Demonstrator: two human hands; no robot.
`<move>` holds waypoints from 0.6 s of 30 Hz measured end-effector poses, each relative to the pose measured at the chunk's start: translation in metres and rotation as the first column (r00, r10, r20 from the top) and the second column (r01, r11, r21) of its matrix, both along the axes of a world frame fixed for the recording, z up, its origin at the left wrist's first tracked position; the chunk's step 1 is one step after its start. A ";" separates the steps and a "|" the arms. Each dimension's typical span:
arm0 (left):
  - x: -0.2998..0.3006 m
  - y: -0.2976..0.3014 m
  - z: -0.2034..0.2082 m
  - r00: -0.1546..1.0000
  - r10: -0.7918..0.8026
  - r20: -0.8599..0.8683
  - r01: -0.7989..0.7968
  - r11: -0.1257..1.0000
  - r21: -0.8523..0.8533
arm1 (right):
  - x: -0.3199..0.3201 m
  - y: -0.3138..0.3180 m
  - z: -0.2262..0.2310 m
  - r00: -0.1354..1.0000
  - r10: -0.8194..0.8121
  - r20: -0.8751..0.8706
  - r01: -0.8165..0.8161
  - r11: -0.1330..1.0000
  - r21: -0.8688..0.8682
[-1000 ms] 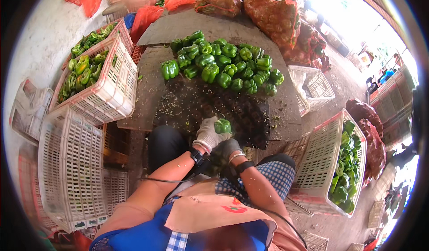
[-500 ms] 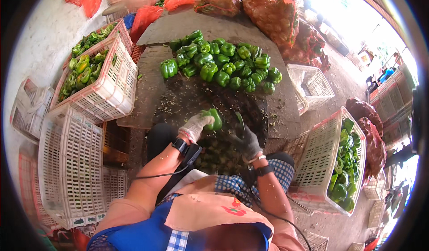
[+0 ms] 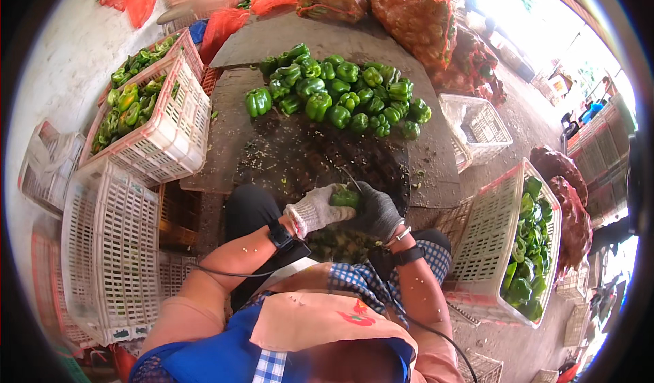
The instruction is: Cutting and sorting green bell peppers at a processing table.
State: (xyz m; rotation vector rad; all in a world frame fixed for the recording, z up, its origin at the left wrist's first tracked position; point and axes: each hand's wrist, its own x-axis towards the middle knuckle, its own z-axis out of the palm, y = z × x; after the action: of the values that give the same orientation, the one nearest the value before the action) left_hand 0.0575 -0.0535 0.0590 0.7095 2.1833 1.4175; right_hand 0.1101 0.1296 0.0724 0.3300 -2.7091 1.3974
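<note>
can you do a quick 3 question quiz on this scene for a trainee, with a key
1. True or false: the held pepper is red.

2. Multiple choice: the pile of peppers straight ahead of the person rests
A) in a crate
B) on the table
C) on the person's lap

3. Fill in: the dark glove is on the person's ____ hand.

Key: 1. False, it is green. 2. B. 3. Right; the left hand wears a whitish glove.
</note>
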 end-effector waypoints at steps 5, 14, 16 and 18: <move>-0.004 -0.005 -0.008 0.985 -0.119 0.128 0.110 0.991 0.071 | 0.002 0.003 0.008 1.000 -0.002 -0.024 0.009 0.962 0.272; -0.021 -0.026 -0.006 0.690 -0.403 0.601 0.048 0.855 0.517 | 0.009 0.037 -0.026 0.900 0.314 0.304 0.003 0.691 -0.723; -0.022 -0.035 -0.017 0.733 -0.336 0.591 -0.058 0.835 0.547 | 0.011 0.032 -0.022 0.930 0.260 0.258 0.164 0.334 -0.928; -0.019 -0.036 -0.023 0.731 -0.301 0.613 -0.121 0.826 0.550 | 0.006 0.025 -0.025 0.960 0.202 0.193 0.132 0.281 -0.950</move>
State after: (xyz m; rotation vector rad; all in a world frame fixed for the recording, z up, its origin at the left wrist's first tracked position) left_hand 0.0381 -0.0890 0.0356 0.3599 1.1356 1.9048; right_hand 0.1166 0.1545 0.0475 0.0587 -1.3728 2.9122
